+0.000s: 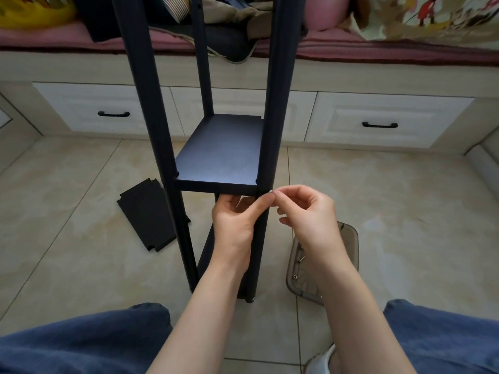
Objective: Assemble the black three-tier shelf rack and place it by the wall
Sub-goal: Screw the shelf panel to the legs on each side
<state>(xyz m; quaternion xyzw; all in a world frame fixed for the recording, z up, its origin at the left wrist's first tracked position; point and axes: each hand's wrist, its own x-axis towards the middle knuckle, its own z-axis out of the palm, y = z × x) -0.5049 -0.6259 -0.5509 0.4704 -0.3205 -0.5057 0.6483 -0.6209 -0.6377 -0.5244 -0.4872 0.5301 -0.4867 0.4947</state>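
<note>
Black metal shelf rack [218,155], matte w/ bluish sheen on the tier; loose flat shelf panel [151,214] also black. Small screw [270,191] silver. Glossy floor tiles [81,265] beige, faint marbling. Wooden drawer fronts [81,103] cream-white, curved handles [113,113] black. Bed cushion [378,47] dusty pink. Plastic tray [349,238] smoky grey, see-thru. Denim trousers [81,344] blue. Pillow [432,14] cream w/ red-yellow floral print.

Left hand [234,217] and right hand [306,210] close together, fingers curled.
</note>
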